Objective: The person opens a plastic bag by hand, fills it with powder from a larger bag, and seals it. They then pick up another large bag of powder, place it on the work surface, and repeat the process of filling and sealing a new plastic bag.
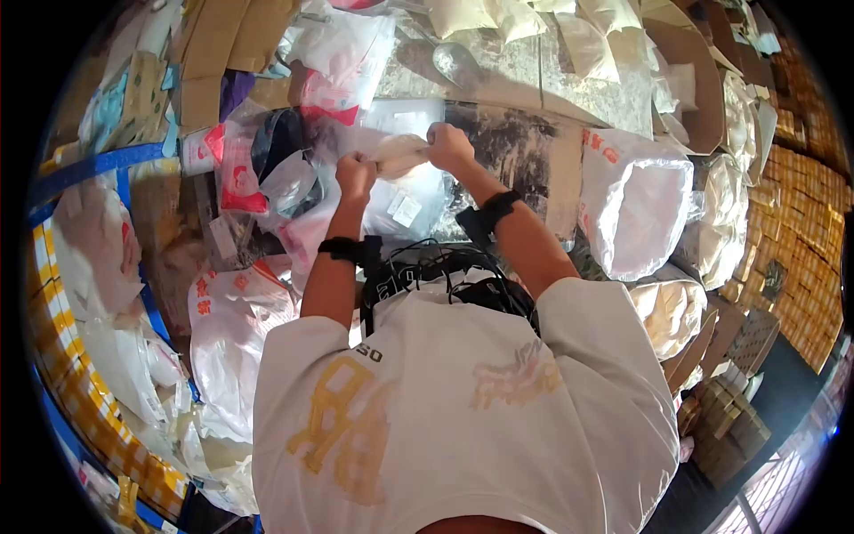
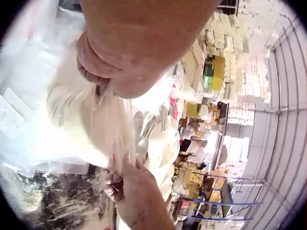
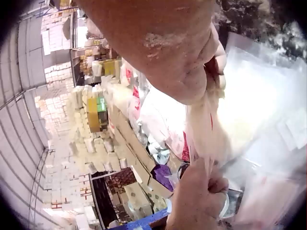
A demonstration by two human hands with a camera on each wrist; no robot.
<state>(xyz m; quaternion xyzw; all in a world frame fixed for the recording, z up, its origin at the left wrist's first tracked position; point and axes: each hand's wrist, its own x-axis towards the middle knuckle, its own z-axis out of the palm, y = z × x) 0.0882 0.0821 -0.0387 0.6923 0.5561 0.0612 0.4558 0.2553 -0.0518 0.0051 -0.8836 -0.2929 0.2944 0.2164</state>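
Left hand (image 1: 356, 175): fingers curled closed, pinching one end of the top edge of a small, clear plastic bag with cream-coloured contents (image 1: 402, 158). Right hand (image 1: 451, 147): fingers likewise curled in, gripping the other end. Bag's edge drawn out between the two hands; body of the bag on their far side, over flat, clear plastic bags (image 1: 425, 191). White rectangular label (image 1: 405, 209) on these, between the hands and the torso.

Beyond the right hand: shiny, rounded scoop (image 1: 456, 64) on a powder-dusted surface (image 1: 511, 76). Well right of the same hand: large, white, open-mouthed sack with red print (image 1: 637, 214). Left of the left hand: clear plastic bag with red-pink printing (image 1: 240, 173).
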